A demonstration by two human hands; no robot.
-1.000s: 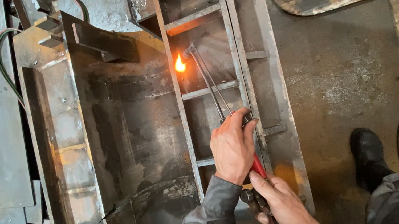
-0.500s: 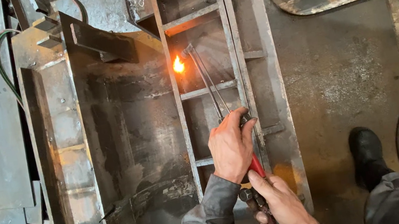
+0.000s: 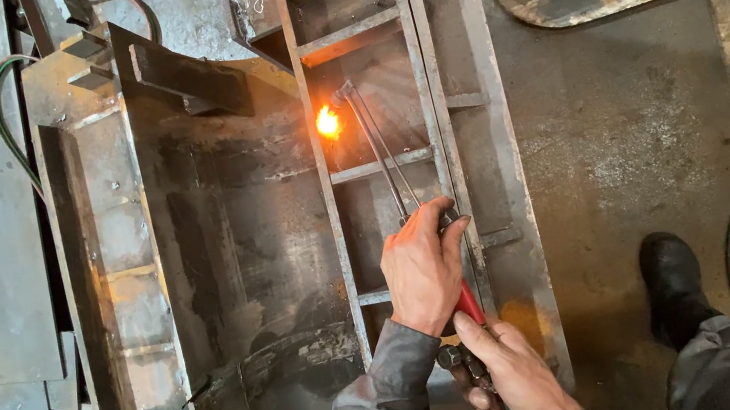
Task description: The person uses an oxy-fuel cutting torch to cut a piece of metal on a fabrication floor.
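Grimy steel frame (image 3: 328,191) — torch (image 3: 380,148) handle hidden inside left hand (image 3: 423,269), right hand (image 3: 517,372).

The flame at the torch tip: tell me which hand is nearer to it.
Left. The left hand grips the torch partway down its tubes, below the flame; the right hand holds the rear end, farther back.
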